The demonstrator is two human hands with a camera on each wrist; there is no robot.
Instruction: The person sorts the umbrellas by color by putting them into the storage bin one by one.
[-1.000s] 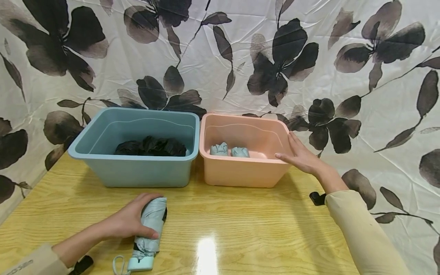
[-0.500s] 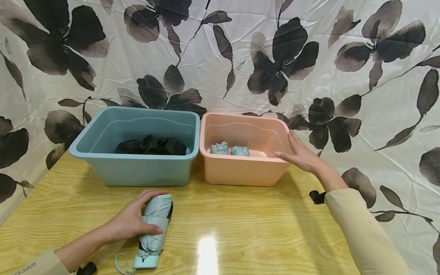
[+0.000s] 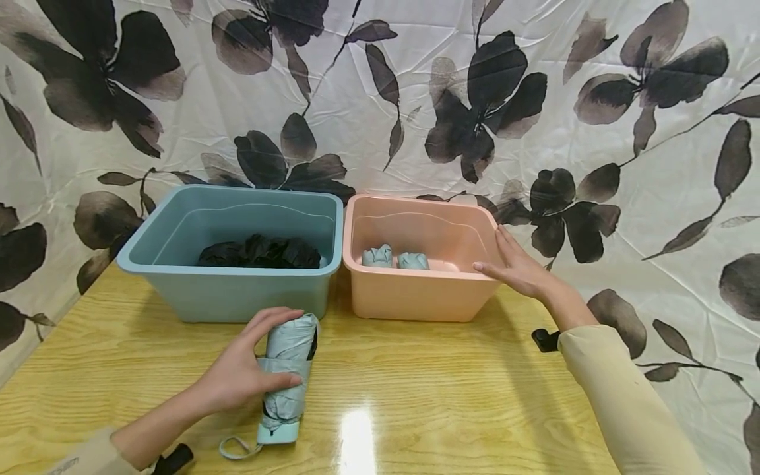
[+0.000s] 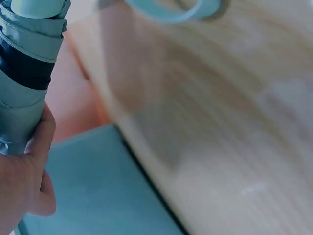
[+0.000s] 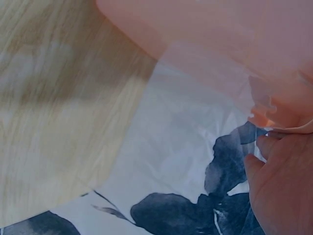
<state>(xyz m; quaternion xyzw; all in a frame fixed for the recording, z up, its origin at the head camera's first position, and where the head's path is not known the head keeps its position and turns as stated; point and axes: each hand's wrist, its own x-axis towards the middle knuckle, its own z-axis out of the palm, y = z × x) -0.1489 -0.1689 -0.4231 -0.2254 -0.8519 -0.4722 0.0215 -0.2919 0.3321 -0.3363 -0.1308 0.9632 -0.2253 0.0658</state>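
Note:
A folded pale blue umbrella [image 3: 286, 376] with a mint handle end and a wrist loop is held in my left hand [image 3: 246, 366], thumb on the near side and fingers around its far part. The left wrist view shows the umbrella [image 4: 24, 98] with a dark band near its handle. My right hand [image 3: 522, 267] rests on the right rim of the pink bin [image 3: 415, 297], fingers fairly straight along the side and thumb over the front corner. Two pale blue bundles [image 3: 413, 261] lie inside that bin. The right wrist view catches the hand [image 5: 283, 181] at the bin's edge.
To the left of the pink bin stands a blue bin [image 3: 237, 295] holding several black crumpled bundles [image 3: 261, 252]. Both bins are on a wooden table [image 3: 427, 396]. Behind hangs a white curtain with dark flowers [image 3: 380, 99].
My left hand has moved the umbrella forward and to the right, toward the blue bin's front. The right hand stays on the pink bin's rim.

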